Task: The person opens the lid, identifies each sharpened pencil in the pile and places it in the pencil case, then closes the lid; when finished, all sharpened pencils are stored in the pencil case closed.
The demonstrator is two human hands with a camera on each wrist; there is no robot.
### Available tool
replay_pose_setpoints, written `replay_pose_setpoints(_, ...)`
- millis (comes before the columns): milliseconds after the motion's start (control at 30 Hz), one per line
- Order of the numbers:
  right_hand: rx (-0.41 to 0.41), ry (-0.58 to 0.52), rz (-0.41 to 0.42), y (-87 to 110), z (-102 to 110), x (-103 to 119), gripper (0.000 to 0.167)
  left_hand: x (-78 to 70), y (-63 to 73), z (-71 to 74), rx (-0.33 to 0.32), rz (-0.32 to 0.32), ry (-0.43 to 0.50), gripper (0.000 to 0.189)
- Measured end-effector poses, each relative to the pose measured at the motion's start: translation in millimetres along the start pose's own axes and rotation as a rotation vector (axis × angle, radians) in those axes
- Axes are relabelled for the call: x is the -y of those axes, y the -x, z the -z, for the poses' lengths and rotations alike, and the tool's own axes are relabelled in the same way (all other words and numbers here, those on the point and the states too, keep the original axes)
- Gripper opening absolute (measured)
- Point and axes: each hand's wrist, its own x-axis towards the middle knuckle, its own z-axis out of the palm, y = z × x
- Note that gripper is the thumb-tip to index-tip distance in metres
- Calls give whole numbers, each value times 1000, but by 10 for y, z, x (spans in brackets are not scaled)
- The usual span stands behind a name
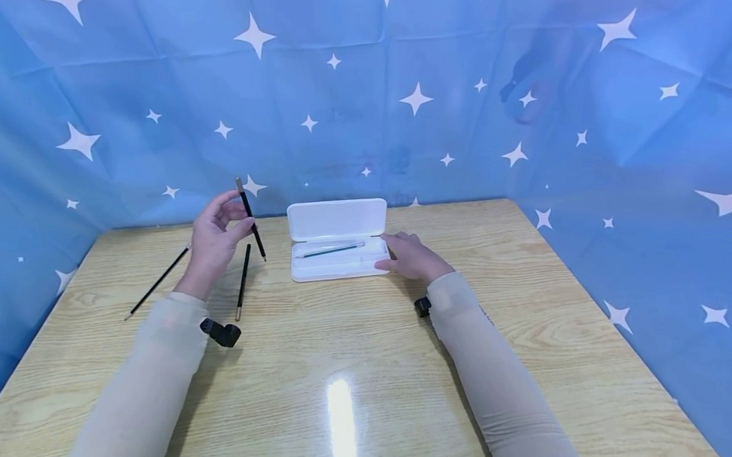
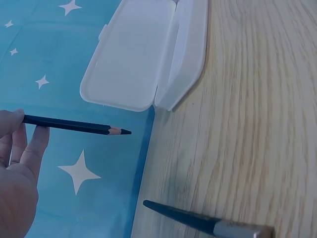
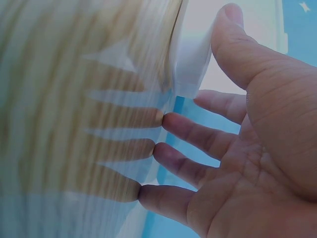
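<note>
Pale sleeves [image 1: 141,389] lie nearest, the left hand [image 1: 212,238] pinching 1 pencil [image 1: 247,206].

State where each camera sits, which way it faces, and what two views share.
Head: on the head, facing forward and down at the table; shows both arms, left hand and right hand.
Left wrist: on that wrist, facing past the left hand toward the held pencil and white case; shows only that hand.
Right wrist: on that wrist, facing the right hand's palm and the case's end; shows only that hand.
Head and left wrist both show the held pencil and white case.
</note>
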Motion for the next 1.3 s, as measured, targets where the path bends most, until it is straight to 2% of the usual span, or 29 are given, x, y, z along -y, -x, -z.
replay_pose_setpoints(267,-1,-1,-4,11,15,-5,75,8,-46,-108,-3,4,-9,53)
replay_pose_setpoints(567,6,-1,-18,8,3,-22,76,5,-65,-231,26,-25,-113,51)
replay_pose_setpoints(767,8,-10,-11,8,-5,-17,76,38,-62,-297,41,-69,-160,51)
replay_pose_setpoints(1067,-5,3,-2,7,2,3,76,99,-83,-418,60,-83,-164,50)
replay_pose_setpoints(1300,-5,-8,-1,3,2,21,76,152,-99,-472,62,-106,-211,47)
